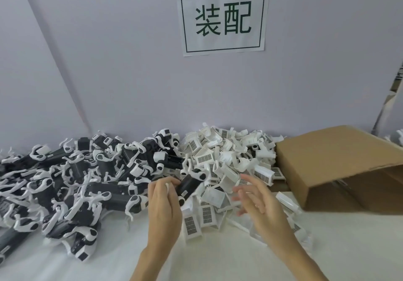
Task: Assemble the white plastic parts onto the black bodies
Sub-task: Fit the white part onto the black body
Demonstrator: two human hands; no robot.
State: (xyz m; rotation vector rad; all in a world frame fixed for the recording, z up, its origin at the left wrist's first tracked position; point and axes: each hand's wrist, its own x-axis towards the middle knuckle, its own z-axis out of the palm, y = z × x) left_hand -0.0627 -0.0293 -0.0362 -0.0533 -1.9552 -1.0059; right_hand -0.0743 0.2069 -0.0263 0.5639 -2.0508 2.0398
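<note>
White cloth covered the table (pixel 218 259) under a grey wall. My left hand (pixel 162 206) gripped a black plastic body (pixel 188 186), while my right hand (pixel 257 195), fingers spread and empty, hovered above the heap of white vented plastic parts (pixel 226 156). Next, I judged, came picking one and seating it on the body.

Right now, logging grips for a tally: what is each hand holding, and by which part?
The left hand grips a black body by its near end. The right hand is open, holding nothing.
</note>
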